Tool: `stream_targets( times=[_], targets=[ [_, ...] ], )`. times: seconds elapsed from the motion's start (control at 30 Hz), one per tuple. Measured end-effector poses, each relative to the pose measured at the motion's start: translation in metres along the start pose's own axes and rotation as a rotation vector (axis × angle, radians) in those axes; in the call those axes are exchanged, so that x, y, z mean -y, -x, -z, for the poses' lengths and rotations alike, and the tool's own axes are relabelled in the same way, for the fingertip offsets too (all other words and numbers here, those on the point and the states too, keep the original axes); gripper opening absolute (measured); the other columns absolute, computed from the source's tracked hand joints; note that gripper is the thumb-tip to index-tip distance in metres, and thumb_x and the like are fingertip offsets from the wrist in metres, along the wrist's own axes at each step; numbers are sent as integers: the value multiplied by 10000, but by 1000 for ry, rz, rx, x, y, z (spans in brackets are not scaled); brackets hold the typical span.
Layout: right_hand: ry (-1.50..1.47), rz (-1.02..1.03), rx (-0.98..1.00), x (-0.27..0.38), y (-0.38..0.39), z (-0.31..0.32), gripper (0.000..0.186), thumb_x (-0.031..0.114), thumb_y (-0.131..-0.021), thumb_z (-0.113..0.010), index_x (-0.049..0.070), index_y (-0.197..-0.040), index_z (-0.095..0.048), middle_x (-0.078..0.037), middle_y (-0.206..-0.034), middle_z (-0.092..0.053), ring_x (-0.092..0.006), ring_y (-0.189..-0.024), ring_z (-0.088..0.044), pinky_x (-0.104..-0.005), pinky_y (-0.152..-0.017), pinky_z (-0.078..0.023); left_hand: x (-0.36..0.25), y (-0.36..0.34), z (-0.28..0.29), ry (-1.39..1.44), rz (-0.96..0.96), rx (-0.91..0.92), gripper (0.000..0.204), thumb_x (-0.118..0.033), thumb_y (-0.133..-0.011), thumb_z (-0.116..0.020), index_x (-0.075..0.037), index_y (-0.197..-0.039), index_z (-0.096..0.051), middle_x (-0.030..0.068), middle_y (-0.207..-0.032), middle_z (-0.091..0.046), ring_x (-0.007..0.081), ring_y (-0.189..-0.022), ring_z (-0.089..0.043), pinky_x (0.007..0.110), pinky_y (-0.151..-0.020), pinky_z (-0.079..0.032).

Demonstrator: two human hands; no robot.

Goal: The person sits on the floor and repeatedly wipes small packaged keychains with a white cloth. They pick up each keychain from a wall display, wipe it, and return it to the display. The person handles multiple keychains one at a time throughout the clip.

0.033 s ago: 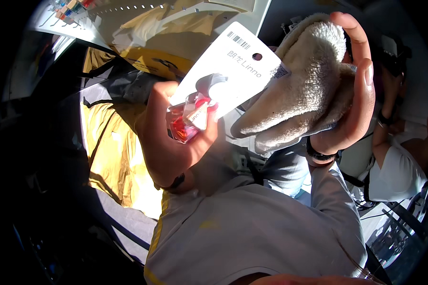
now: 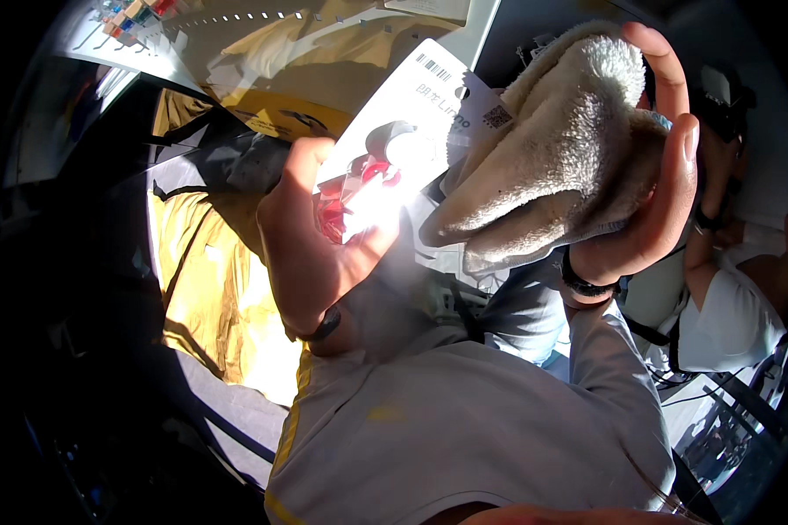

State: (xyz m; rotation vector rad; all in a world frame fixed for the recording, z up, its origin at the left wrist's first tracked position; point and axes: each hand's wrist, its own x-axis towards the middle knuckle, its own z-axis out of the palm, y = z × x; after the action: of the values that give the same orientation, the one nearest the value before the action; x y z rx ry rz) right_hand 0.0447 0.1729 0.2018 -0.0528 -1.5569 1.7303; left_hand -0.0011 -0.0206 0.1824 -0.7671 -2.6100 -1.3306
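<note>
My left hand (image 2: 311,241) is closed on a white hang card package (image 2: 411,96), tilted with its upper end to the right. A clear blister with something red (image 2: 334,214) inside is on its lower part, and bright glare hides much of it. In my right hand (image 2: 657,210) is a folded, fluffy cream cloth (image 2: 565,140), the fingers curled round its right side. The cloth's left part lies close to the card's right edge; whether they touch I cannot tell.
A white perforated panel (image 2: 324,22) with small colourful items on hooks is at the upper left. Yellow fabric or bags (image 2: 210,297) lie to the left. On the right is another person in a white sleeve (image 2: 735,306), with dark cables nearby.
The card has turned slightly in my left hand, and the glare on its blister has grown. My right hand and the cloth have shifted a little.
</note>
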Motion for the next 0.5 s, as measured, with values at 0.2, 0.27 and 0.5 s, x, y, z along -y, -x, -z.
stream_targets(
  times=[0.2,0.27,0.5],
  targets=[
    [386,403,423,-21,6,0,509,151,-798,-651,-37,-1245,-499,-168,-1296,-483,-285,-1156,-504,-348,-977,-398,14,-9,-12,152,121,118,314,-59,-717,-719,-22,-968,-533,64,-760,-635,99,-690,-608,260,-620,-483],
    [536,411,520,-41,10,-8,534,24,-712,-675,54,-1230,-553,-142,-1279,-492,-313,-1100,-516,-378,-972,-392,22,-6,-20,93,-14,60,335,-101,-698,-733,-35,-965,-541,113,-766,-650,236,-701,-650,313,-618,-509],
    [431,50,392,-87,35,0,481,-22,-763,-673,48,-1228,-570,-115,-1070,-583,-206,-973,-587,-266,-819,-468,54,9,-49,75,-58,198,406,-143,-670,-744,-39,-985,-511,167,-754,-641,348,-702,-641,374,-606,-513]
  ],
)
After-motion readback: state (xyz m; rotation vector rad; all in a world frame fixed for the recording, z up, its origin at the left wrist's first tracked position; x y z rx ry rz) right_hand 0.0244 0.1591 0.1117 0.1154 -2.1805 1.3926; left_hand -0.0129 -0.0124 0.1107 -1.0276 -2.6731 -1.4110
